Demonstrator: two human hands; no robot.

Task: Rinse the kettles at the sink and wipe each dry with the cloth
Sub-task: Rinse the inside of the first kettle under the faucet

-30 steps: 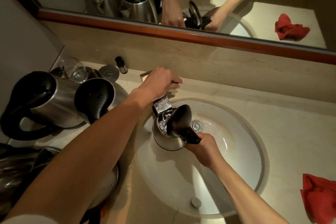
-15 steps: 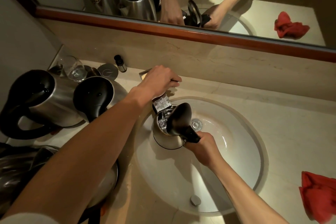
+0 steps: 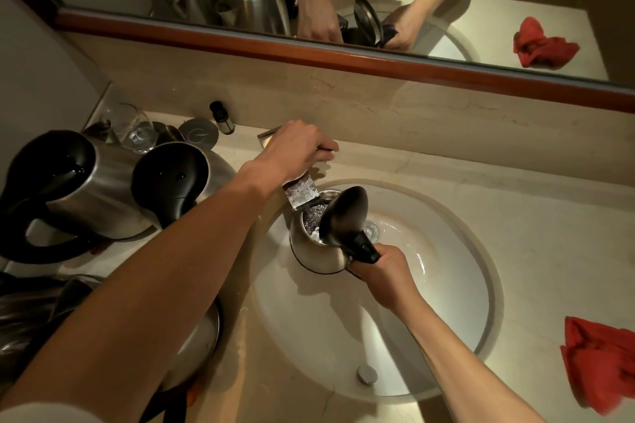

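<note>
While water runs from the flat spout of the tap (image 3: 302, 194) into it, the steel kettle (image 3: 318, 247) hangs upright over the left rear of the oval sink (image 3: 457, 319), its long axis near vertical, its mouth up and its black lid (image 3: 343, 216) swung open toward the right. The basin's right and near parts lie bare, with the drain (image 3: 371, 230) just behind the lid. On the counter (image 3: 515, 216) left of the basin stand two more kettles (image 3: 103, 189), close together, handles toward the viewer, crowding that edge; a glass (image 3: 135, 129) and a small bottle (image 3: 221, 117) stand behind them by the wall. The red cloth (image 3: 601, 364) lies crumpled at the right, well apart from the sink. The right hand (image 3: 381, 271) reaches in from below, fingers curled round the kettle's black handle. The left hand (image 3: 295, 148) stretches across the counter, fingers bent down over the tap's lever.
</note>
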